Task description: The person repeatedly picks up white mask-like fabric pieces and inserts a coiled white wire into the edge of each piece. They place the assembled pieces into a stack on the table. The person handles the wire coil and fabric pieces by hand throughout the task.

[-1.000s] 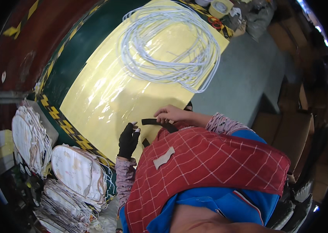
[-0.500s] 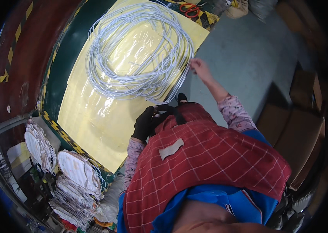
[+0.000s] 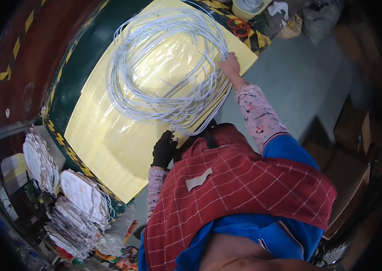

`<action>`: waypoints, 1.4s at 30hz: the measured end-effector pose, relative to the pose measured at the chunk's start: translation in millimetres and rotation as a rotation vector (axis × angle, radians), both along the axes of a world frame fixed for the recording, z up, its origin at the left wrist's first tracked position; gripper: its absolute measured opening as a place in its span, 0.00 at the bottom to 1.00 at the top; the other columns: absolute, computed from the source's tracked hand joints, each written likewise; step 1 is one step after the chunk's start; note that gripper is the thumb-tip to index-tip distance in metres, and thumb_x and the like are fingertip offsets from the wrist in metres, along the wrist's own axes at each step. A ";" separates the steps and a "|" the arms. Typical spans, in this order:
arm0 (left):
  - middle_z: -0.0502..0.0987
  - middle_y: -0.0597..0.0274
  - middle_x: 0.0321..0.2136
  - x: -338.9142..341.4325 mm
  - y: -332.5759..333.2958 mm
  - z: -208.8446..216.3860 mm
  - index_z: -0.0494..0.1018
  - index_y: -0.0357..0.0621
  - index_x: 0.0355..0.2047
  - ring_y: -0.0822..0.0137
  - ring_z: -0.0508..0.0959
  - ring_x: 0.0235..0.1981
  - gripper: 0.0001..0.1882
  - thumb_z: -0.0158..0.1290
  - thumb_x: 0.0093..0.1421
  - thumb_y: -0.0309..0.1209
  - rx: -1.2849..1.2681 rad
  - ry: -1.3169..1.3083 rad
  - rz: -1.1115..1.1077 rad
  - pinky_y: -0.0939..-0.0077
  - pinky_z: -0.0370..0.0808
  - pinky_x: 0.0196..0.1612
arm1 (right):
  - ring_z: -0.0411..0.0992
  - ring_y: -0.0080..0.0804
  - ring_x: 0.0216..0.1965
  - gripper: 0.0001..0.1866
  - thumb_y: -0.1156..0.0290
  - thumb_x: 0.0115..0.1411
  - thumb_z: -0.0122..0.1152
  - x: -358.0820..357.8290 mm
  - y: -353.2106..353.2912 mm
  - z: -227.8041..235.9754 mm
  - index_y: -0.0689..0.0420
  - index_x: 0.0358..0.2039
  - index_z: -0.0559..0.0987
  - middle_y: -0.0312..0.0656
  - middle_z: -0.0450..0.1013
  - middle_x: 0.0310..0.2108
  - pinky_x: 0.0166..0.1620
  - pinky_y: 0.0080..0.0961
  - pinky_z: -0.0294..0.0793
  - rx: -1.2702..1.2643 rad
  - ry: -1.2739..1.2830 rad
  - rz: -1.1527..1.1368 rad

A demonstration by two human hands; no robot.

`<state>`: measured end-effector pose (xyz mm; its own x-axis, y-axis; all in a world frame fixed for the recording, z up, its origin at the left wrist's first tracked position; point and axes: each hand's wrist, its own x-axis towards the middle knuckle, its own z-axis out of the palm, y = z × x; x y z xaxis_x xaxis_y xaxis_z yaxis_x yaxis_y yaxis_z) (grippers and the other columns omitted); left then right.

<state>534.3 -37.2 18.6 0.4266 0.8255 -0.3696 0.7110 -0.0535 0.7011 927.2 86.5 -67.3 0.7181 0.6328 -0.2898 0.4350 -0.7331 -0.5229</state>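
A large loose coil of thin whitish cords, with several loose ends, lies on a yellow sheet with a shiny clear cover. At the coil's right side my bare right hand is closed around some outer strands. My left hand, in a black glove with bare fingertips, is beside the coil's near edge, by the sheet's near right edge. Its fingers point forward and the thumb stands apart. No object shows in it.
Orange-handled scissors and a yellowish tub are at the far right of the green table, edged with striped tape. Stacks of white oval pieces stand at the lower left. Cardboard boxes are on the right.
My right hand has moved from just beside the coil onto its right edge and closed on strands. The left hand has moved slightly away from my apron. The view has shifted a little.
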 end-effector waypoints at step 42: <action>0.67 0.57 0.48 9.7 40.3 -59.1 0.68 0.53 0.45 0.53 0.64 0.54 0.22 0.49 0.48 0.25 0.546 0.566 0.069 0.57 0.67 0.47 | 0.45 0.10 0.09 0.20 0.70 0.65 0.43 37.5 16.2 297.6 0.65 0.55 0.61 0.26 0.51 0.15 0.11 0.11 0.44 0.657 1.236 0.382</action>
<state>544.0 3.1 -40.5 0.2360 0.9704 -0.0504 0.9661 -0.2288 0.1194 964.7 102.7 230.3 -0.0108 0.9845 -0.1749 -0.4241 -0.1629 -0.8908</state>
